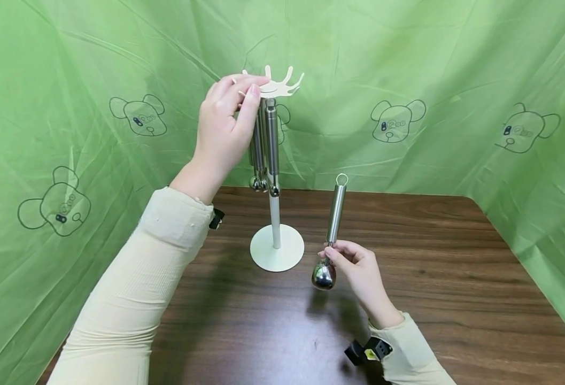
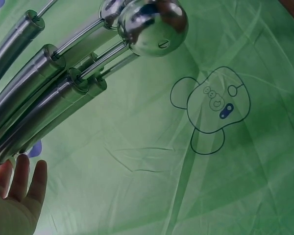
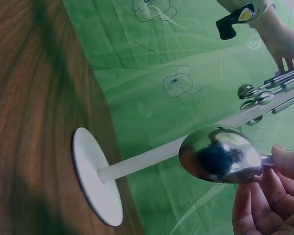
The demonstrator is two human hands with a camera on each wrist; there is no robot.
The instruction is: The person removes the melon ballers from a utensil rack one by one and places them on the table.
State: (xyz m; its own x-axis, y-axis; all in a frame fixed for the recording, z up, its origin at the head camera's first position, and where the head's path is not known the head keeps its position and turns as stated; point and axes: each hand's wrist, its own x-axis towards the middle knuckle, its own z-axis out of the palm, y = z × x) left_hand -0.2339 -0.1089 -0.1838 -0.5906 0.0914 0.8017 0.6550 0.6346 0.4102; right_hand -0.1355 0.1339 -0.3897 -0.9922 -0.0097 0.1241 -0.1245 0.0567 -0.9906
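A white stand (image 1: pixel 275 216) with a round base rises from the table, topped by a ring of upturned hooks (image 1: pixel 282 88). Several metal scoops (image 1: pixel 272 141) with long handles and rounded ends hang from it. High on the stand, my left hand (image 1: pixel 226 115) pinches the hook ring at its left side between thumb and fingers; the hand partly hides the hooks. My right hand (image 1: pixel 359 270) holds another metal scoop (image 1: pixel 336 214) by its thin neck, handle up and round bowl (image 3: pixel 220 155) down, above the table and right of the base.
The brown wooden table (image 1: pixel 446 278) spans the front. Green cloth (image 1: pixel 340 48) printed with bear heads encloses it at the back and sides. Behind the hanging scoops, the cloth stands close.
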